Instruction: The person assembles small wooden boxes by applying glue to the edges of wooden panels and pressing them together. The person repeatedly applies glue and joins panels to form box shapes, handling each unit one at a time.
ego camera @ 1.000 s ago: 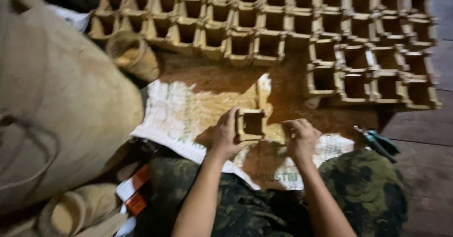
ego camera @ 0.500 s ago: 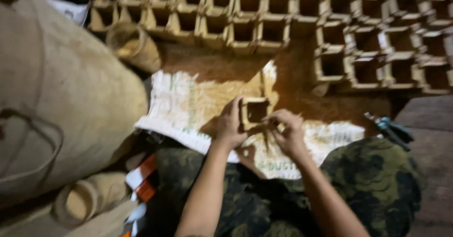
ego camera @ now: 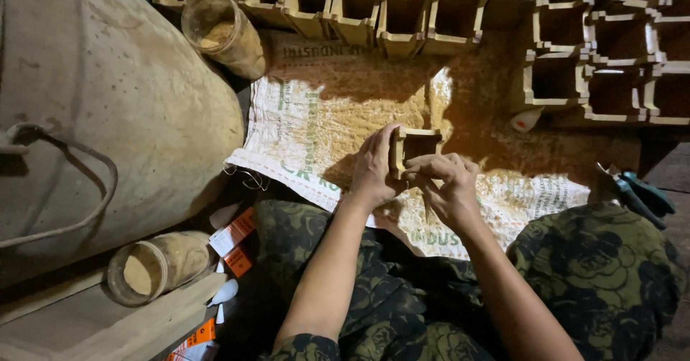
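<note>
A small open wooden box (ego camera: 415, 147), square and hollow, is held over a woven sack sheet (ego camera: 316, 124) spread on the floor. My left hand (ego camera: 374, 167) grips the box's left side, fingers along its wall. My right hand (ego camera: 447, 185) pinches its lower right edge with fingertips, and a thin stick-like piece shows below that palm. Both forearms reach forward from my lap, which is covered in dark camouflage cloth (ego camera: 604, 275).
Rows of similar wooden boxes (ego camera: 460, 12) line the far side and right. A large dusty sack (ego camera: 93, 117) bulks at left, with one jar (ego camera: 223, 34) near its top and another jar (ego camera: 154, 266) lying below. Green-handled pliers (ego camera: 640, 192) rest at right.
The view has tipped down and closer. My right hand moved from the sheet onto the box, so both hands now hold it.
</note>
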